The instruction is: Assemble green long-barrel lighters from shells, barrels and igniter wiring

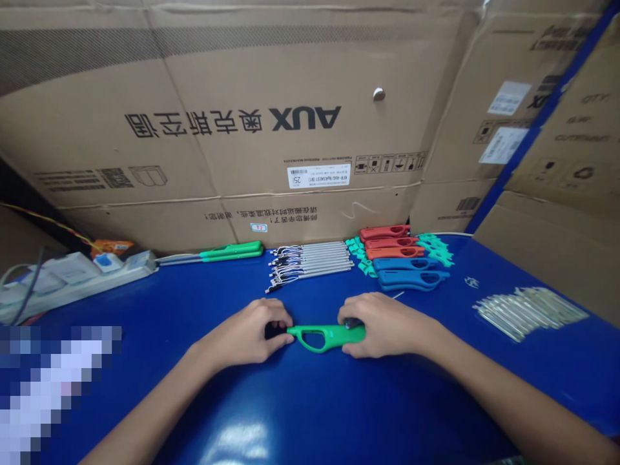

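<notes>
A green lighter handle with a trigger loop lies level just above or on the blue table, between my hands. My left hand pinches its narrow tip between thumb and fingers. My right hand is closed around its wide end. Under the right fingers shows a small dark, shiny piece, too hidden to name. Beyond my hands lies a row of silver metal tubes with white wires. To their right are small turquoise plastic parts, red lighter handles and blue lighter handles.
Cardboard boxes wall off the table's back and right. Finished-looking green lighters lie at the back, beside a white power strip with plugs. Clear-and-silver slim pieces and small white bits lie at right.
</notes>
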The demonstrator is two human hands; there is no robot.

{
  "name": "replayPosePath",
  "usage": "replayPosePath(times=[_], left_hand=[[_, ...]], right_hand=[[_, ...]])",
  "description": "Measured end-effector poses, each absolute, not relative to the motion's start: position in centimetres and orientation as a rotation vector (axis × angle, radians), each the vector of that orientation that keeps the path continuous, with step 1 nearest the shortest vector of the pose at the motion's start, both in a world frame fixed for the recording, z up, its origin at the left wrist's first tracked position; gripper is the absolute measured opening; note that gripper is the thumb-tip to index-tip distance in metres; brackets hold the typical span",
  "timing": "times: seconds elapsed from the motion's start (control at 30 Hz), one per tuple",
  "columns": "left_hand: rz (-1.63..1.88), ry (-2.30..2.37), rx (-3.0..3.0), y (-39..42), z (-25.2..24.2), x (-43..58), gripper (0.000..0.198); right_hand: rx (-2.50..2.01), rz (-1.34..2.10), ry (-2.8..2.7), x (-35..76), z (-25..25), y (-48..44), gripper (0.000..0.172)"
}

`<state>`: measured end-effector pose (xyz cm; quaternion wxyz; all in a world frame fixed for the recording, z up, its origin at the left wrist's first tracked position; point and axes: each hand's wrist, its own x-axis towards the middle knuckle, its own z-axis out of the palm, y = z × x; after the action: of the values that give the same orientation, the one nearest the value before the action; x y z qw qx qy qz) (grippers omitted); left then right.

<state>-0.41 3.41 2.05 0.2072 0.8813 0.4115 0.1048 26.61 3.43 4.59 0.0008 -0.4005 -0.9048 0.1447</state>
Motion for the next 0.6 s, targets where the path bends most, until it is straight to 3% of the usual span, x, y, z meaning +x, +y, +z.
replayPosePath(times=[0.4, 0.6], left_hand=[[0.293, 1.16, 2.346, 3.9, 1.7, -0.4, 0.011], [0.181, 1.191, 2.412, 3.9, 2.1, -0.2, 0.012]], right_hand=[[-1.36, 0.407, -2.921, 26.0, 5.3, 2.9, 0.024], [-1.415, 0.341, -2.941, 25.1, 5.1, 2.5, 0.01]])
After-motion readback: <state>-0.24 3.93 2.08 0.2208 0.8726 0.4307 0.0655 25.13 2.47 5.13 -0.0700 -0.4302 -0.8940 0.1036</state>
